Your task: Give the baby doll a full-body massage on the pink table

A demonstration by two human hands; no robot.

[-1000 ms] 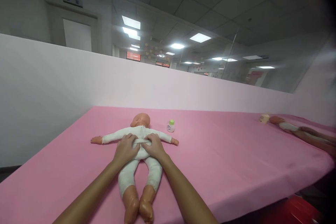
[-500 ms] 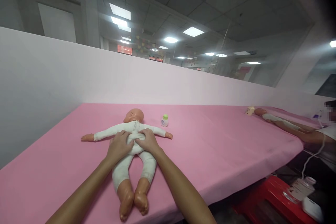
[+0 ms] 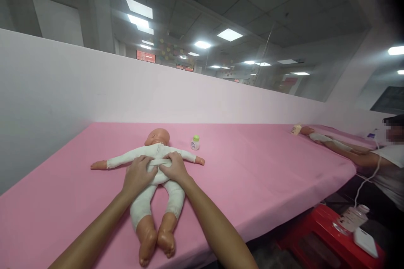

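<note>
A smooth plastic baby doll in a soft white knit suit (image 3: 151, 164) is laid prone on the pink mat (image 3: 252, 168). Its waist is pressed by the left hand (image 3: 137, 174) and right hand (image 3: 175, 168), fingers spread flat. A small green-capped white bottle (image 3: 195, 143) stands just beyond, right.

A long pink table (image 3: 268, 168) fills the room's middle. Directly behind the table stands a pale partition wall (image 3: 94, 88), and above this wall are glass panes. Square ceiling lights (image 3: 232, 34) shine overhead. A red stool (image 3: 318, 235) stands below the table's right end.
</note>
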